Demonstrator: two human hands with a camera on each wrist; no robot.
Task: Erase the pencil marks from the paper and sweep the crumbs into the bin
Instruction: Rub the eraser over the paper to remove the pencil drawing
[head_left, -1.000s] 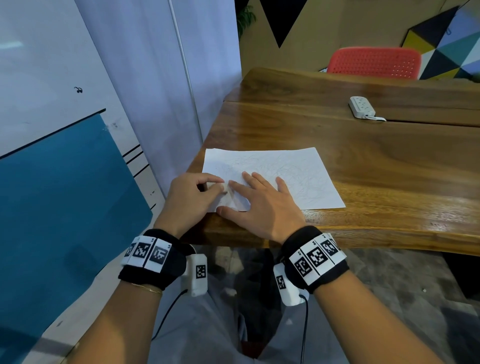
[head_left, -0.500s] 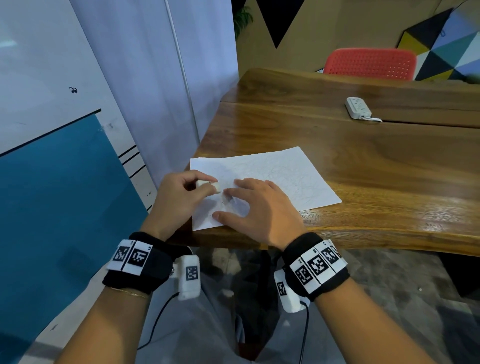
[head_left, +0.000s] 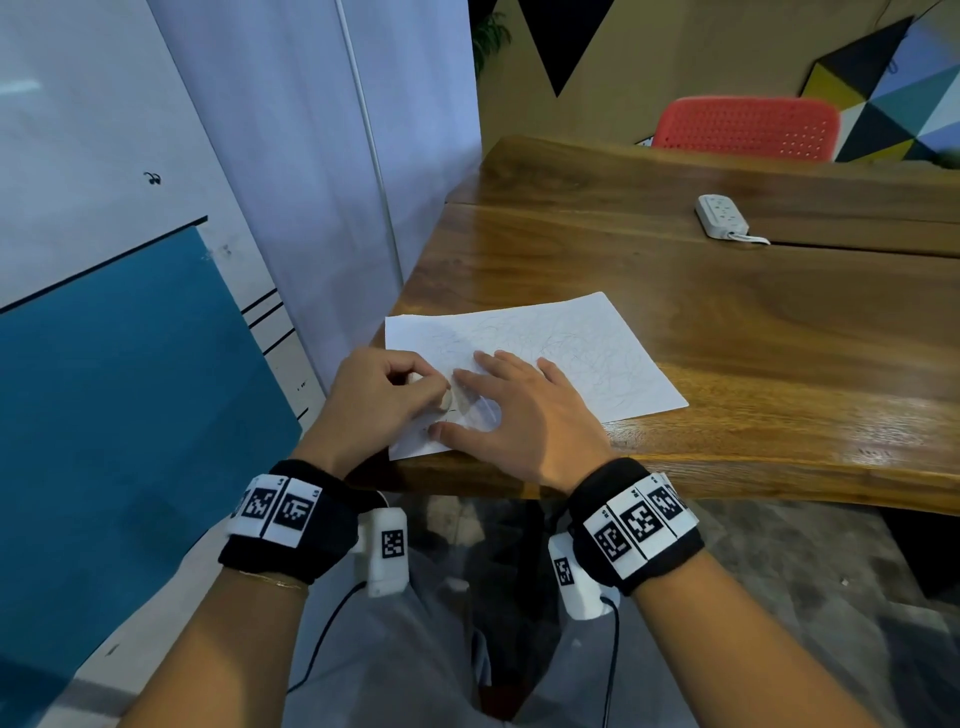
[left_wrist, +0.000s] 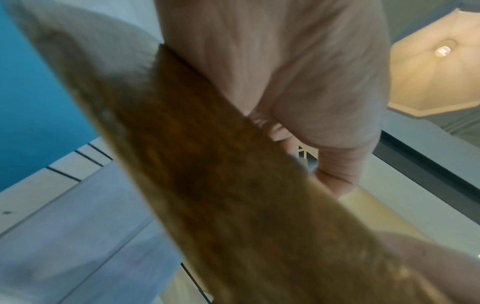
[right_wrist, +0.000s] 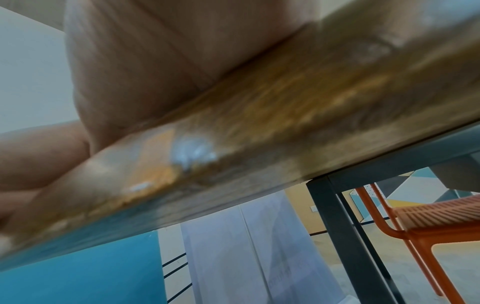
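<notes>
Your left hand (head_left: 382, 397) pinched the small pale eraser (head_left: 447, 400) between curled fingertips and pressed it onto the near-left corner of the paper (head_left: 571, 353), while your right hand (head_left: 524, 415) lay flat on the sheet just beside it, fingers spread and straight, holding nothing. The paper sat at the near-left corner of the counter (head_left: 727, 332), its long axis running from your hands away to the right and slightly outward. Faint pencil scribbles covered the stretch beyond your right fingertips, so the unworked marks lay forward and right of the eraser. That put your flat right hand between the eraser and most of the marks; I judge it would have had to shift further along the sheet for strokes to follow. No bin showed in any view.
</notes>
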